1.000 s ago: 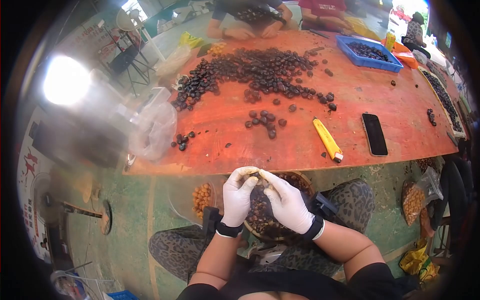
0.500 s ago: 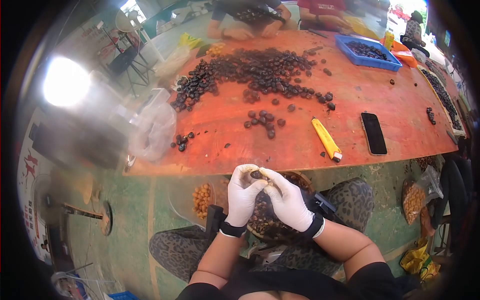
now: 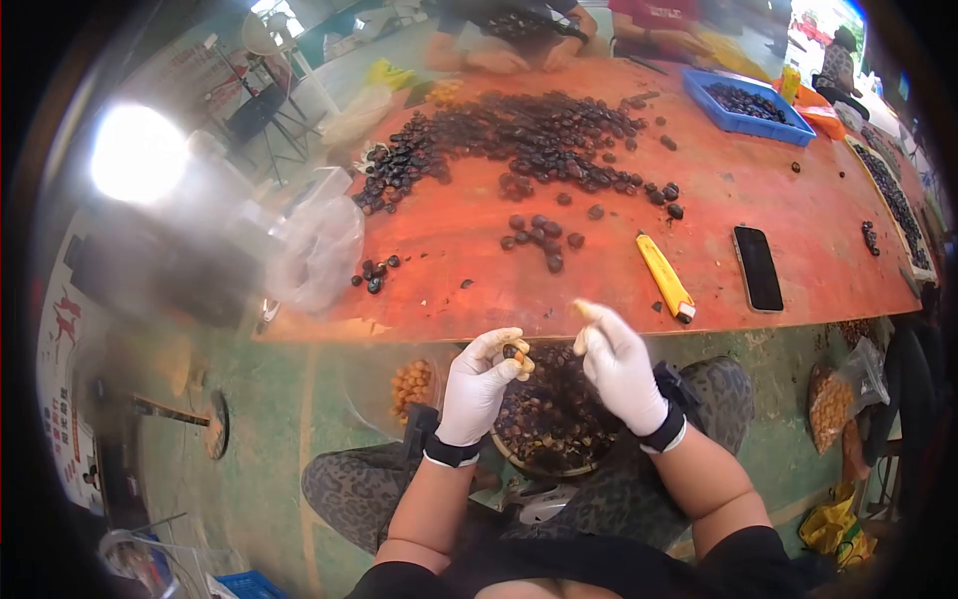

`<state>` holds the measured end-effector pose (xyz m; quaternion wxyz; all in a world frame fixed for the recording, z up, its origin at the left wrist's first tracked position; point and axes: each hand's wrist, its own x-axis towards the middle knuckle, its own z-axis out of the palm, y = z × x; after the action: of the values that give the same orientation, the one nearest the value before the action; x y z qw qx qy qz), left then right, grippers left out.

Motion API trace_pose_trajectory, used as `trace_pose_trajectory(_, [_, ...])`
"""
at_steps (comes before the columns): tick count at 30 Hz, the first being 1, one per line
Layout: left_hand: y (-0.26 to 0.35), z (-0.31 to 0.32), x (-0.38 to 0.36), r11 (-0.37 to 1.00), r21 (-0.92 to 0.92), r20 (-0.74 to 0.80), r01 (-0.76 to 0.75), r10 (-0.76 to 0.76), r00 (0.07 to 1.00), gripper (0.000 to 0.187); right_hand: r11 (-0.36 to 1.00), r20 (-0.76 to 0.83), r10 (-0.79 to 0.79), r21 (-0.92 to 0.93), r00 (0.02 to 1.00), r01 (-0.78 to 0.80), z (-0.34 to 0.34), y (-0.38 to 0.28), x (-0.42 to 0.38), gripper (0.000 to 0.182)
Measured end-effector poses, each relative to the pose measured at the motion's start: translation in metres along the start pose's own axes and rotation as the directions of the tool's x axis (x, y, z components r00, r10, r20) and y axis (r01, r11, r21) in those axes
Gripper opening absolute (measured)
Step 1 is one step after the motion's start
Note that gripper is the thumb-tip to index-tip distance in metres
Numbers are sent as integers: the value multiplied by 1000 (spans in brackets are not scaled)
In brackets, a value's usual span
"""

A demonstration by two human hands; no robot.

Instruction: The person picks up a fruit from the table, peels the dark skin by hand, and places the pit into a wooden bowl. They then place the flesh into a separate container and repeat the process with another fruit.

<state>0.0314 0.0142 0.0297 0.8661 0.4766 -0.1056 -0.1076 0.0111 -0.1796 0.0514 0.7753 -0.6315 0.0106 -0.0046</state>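
White gloves on left hand (image 3: 477,384), right hand (image 3: 619,364); black wristbands; leopard-print trousers.

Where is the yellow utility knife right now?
The yellow utility knife lies on the orange table, right of centre, between the small cluster of chestnuts and the black phone.
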Motion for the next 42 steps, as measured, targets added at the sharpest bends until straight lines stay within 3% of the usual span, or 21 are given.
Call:
trace_pose_trajectory(2, [-3, -5, -1, 996, -89, 16, -18, 20, 1000, 35, 931, 114, -165, -311, 980, 193, 10, 3, -9, 32])
trace_pose_trajectory(3, [-5, -7, -3, 991, -133, 25, -22, 25, 999, 37, 866, 147, -286, -384, 947, 321, 16, 8, -12, 30])
trace_pose_trajectory(4, [-7, -9, -4, 990, -139, 20, -21, 24, 1000, 38, 829, 181, -300, -436, 937, 350, 19, 8, -17, 30])
trace_pose_trajectory(6, [-9, -9, -5, 988, -152, 20, -23, 26, 999, 41, 845, 202, -187, -466, 961, 262, 23, 5, -24, 33])
trace_pose_trajectory(12, [-9, -1, -7, 993, -112, -15, -20, 19, 1000, 43, 706, 287, -331, -557, 899, 438, 24, 2, -22, 44])
trace_pose_trajectory(18, [-9, -2, -5, 1000, 3, 10, -5, 5, 1000, 44, 670, 314, -327, -588, 891, 453, 22, 6, -21, 54])
trace_pose_trajectory(21, [-6, 2, -5, 997, 68, 3, 24, -24, 1000, 43, 682, 303, -319, -585, 898, 439, 23, 3, -23, 51])
trace_pose_trajectory(24, [-4, 5, -5, 965, 262, -25, -26, 33, 999, 41, 770, 251, -338, -480, 907, 420, 26, 4, -23, 46])
trace_pose_trajectory(27, [-3, 5, -5, 944, 321, -1, -71, 76, 997, 38, 918, 165, -273, -248, 948, 308, 32, 9, -24, 40])
trace_pose_trajectory(30, [-3, 6, -6, 925, 370, -14, -85, 97, 995, 37, 964, 157, -190, -157, 969, 214, 34, 10, -24, 40])
trace_pose_trajectory(33, [-2, 8, -7, 927, 367, -33, -75, 93, 995, 37, 1000, 164, -15, 22, 986, 12, 34, 7, -25, 40])
trace_pose_trajectory(36, [-2, 14, -8, 936, 348, -72, -60, 90, 993, 38, 979, 179, 153, 104, 972, -174, 29, 6, -21, 40])
trace_pose_trajectory(42, [-14, 4, -3, 999, 16, -40, -45, 45, 998, 30, 995, 216, 40, 83, 975, -59, 29, 3, -19, 41])
